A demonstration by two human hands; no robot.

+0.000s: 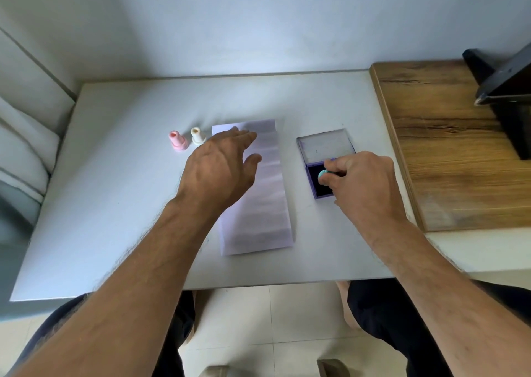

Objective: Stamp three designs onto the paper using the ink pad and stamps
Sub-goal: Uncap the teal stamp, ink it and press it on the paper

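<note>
Right hand (360, 179), right of centre, pinches a small teal round-topped stamp (324, 174) down on the dark pad of the open purple ink pad case (326, 158). Left hand (221, 169), fingers spread flat, lies over the long white folded paper (258, 204) at centre. Pink stamp (177, 140) and white stamp (197, 135) stand upper left.

2 bare forearms with dark hair, no sleeves, left hand (221, 167) and right hand (365, 181) without rings or watch, dark trousers, possibly navy, bare feet
</note>
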